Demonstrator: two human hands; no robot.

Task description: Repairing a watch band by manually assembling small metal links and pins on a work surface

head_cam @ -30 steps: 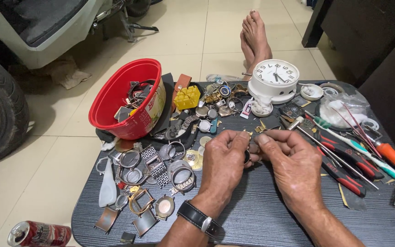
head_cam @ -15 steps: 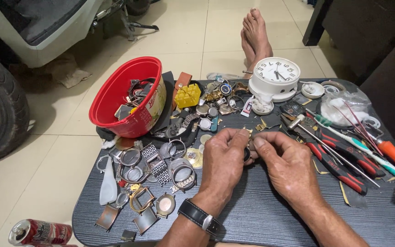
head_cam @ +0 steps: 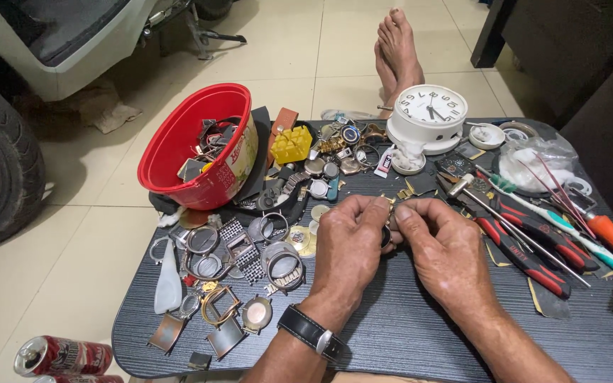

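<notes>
Small dark round watch part (head_cam: 386, 236), pinched between both your hands, sits just above the middle of the dark wood-grain low table (head_cam: 406, 333), and most of it is hidden by your fingers, so its exact kind cannot be told.

The likeliest slip, as I judge it, is the part springing out of your grip: it is tiny, held only at the fingertips, and the pile of loose metal watch cases and bands (head_cam: 250, 248) toward the left edge would swallow it at once. A sideways jerk could also knock your right hand into the red-handled pliers (head_cam: 526, 248) lying just beside it.

Your left hand (head_cam: 349, 248) comes up from the near edge, wrist bent down, a black wristwatch (head_cam: 310, 332) on it; its fingers are curled together and closed on the part from the left. Your right hand (head_cam: 445, 252) angles in from the near right corner, knuckles up, thumb and forefinger pressed tip to tip against the left hand's fingers over the same part.

Beyond your hands stand a white round alarm clock (head_cam: 431, 113) by the far edge and a red plastic bowl (head_cam: 193, 145) of scrap at the far left corner.
</notes>
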